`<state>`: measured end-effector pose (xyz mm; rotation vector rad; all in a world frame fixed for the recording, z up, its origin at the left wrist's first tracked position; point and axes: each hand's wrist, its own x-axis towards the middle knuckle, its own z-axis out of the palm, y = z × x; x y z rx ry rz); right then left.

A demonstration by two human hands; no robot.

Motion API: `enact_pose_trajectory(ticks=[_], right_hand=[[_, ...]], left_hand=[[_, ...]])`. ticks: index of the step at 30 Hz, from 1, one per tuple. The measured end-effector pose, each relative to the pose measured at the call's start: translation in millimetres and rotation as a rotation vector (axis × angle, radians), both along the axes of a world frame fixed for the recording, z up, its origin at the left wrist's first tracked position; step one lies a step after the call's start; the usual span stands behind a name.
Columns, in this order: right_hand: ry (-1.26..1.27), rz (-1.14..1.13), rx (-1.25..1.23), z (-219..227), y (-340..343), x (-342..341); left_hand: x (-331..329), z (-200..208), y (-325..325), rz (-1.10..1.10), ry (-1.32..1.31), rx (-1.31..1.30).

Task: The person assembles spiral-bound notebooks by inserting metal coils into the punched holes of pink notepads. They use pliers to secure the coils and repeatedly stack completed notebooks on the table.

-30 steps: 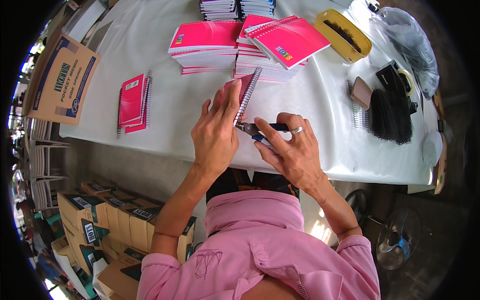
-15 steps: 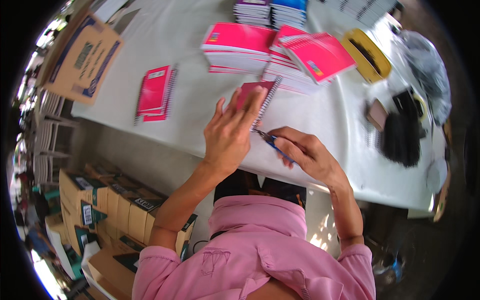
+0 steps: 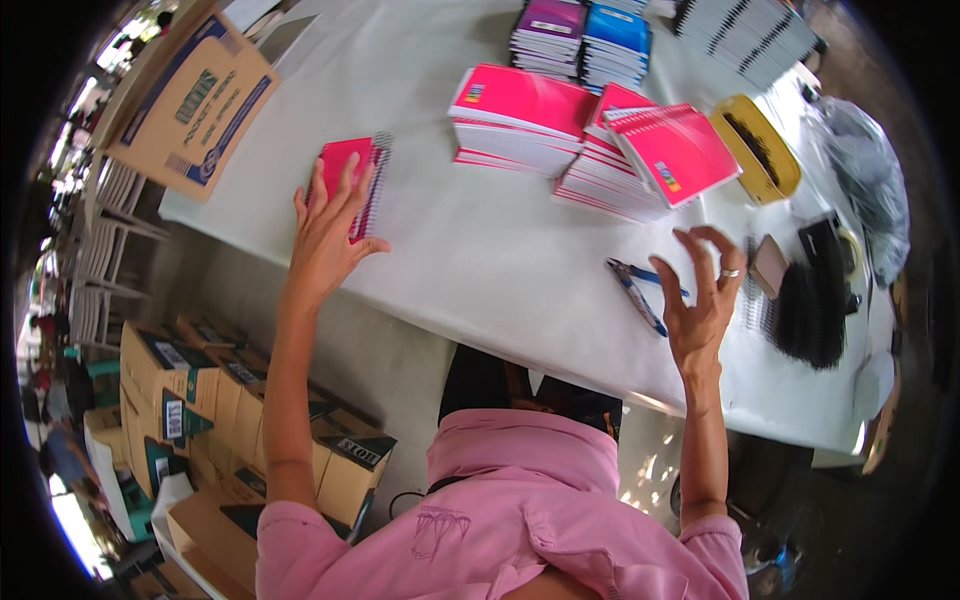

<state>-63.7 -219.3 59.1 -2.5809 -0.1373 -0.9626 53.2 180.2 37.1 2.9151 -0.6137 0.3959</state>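
My left hand (image 3: 330,232) lies with spread fingers over a small pile of pink-covered spiral notebooks (image 3: 340,150) at the left of the table. Its fingers rest on the top cover, and the wire binding shows along the pile's right side. On the table to the right, the pliers (image 3: 640,300) with blue handles lie with their handles apart. My right hand (image 3: 703,305) hovers just beside them, fingers curved and apart, with nothing in it. Beyond the hands stand stacks of pink-covered booklets (image 3: 525,95), some of them fanned out and tilted (image 3: 680,150).
Purple notebooks (image 3: 548,30) and blue notebooks (image 3: 617,35) stand stacked at the back. A yellow tray (image 3: 792,180) holds dark pieces. Black binding coils (image 3: 808,320) lie at the right. A cardboard box (image 3: 195,110) sits at the left edge, with more boxes (image 3: 240,400) below.
My left hand has moved left onto the notebook pile, and the notebook it held is no longer at the centre. My right hand has let go of the pliers, which now lie on the table.
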Motion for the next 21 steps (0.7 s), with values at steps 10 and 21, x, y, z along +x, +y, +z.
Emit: enact_pose_trajectory(ticks=[10,21], right_hand=[[-0.215,0.125,-0.368,21.5,-5.6,51.0],[0.010,0.175,0.514,25.8,-0.4,-15.3]], left_hand=[[-40.3,17.7,-197.3,-0.389,1.442,-1.734],[-42.7,21.0,-171.5,-0.569,1.193,-1.370]])
